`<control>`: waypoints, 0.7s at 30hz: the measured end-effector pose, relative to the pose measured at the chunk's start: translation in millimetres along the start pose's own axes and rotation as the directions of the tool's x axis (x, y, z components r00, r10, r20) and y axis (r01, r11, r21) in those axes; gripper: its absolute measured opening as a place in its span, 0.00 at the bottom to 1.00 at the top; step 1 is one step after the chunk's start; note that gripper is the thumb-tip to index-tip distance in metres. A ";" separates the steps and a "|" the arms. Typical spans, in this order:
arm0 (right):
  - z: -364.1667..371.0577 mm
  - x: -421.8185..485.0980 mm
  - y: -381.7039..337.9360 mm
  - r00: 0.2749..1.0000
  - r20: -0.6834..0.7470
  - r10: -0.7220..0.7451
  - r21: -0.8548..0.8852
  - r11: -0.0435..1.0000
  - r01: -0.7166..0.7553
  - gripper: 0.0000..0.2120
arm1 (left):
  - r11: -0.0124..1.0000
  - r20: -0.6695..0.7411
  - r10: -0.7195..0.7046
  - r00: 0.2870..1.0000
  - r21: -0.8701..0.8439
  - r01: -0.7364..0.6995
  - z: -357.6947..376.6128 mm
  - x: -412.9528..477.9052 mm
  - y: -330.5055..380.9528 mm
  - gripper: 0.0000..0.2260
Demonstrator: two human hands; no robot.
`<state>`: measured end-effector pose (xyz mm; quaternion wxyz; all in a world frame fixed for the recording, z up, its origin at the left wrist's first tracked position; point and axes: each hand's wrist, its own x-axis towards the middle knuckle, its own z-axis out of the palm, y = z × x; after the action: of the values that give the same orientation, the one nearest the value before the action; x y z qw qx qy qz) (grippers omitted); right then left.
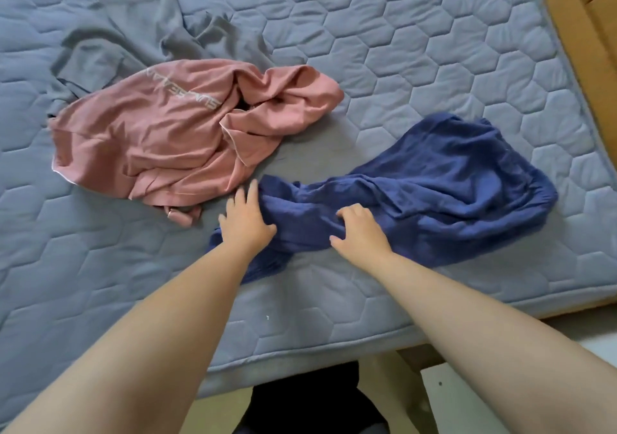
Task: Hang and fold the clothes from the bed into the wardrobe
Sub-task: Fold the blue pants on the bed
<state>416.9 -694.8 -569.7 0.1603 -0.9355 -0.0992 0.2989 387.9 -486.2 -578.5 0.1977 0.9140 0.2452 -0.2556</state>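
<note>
Far left and up top, a grey garment [110, 43] sprawls crumpled on the quilted mattress cover [417, 43]. Just below it, and overlapping its lower edge, lies the pink shirt [150, 133], rumpled, with pale lettering across it and one end bunched up toward the middle of the bed.

Moving to centre, here is the left hand [245, 223]: palm down, fingers straight and spread, pressing flat on the near left end of the navy garment [434, 183], fingertips reaching to the cloth's edge, close to the pink shirt's hem but not on it.

Next over, the right hand [359, 230] sits on the same navy garment, knuckles up, fingers curled down into the fabric and bunching a fold, thumb splayed out toward the left hand. The two hands are near each other, with a ridge of cloth between them.

The navy garment runs on to the right, wrinkled, flat on the bed near its front edge. Far right, a wooden bed frame [567, 23] borders the mattress.
</note>
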 end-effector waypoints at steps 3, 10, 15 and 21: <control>21.0 10.7 -12.4 0.998 0.038 -0.056 -0.217 0.974 0.063 0.21 | 0.994 0.004 -0.036 0.999 -0.103 0.036 8.4 5.6 -21.2 0.38; 13.8 -0.2 -14.3 0.946 -0.245 -0.213 -0.197 0.966 0.166 0.05 | 0.863 -0.536 0.484 0.692 0.158 -0.481 -16.8 -9.4 -62.6 0.09; 3.9 -27.0 -15.2 0.981 -0.173 -0.085 -0.103 0.992 0.067 0.08 | 0.977 -0.417 0.090 0.904 -0.139 -0.161 -15.8 -30.9 -77.4 0.24; 30.7 -35.1 -21.7 0.989 -0.015 -0.148 -0.287 0.948 0.137 0.17 | 0.876 0.013 -0.091 0.996 -0.474 0.086 23.0 -35.8 -96.5 0.22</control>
<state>368.7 -677.2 -567.0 0.0467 -0.9445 -0.2054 0.2520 299.6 -432.5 -599.3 0.4020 0.8270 0.3427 -0.1922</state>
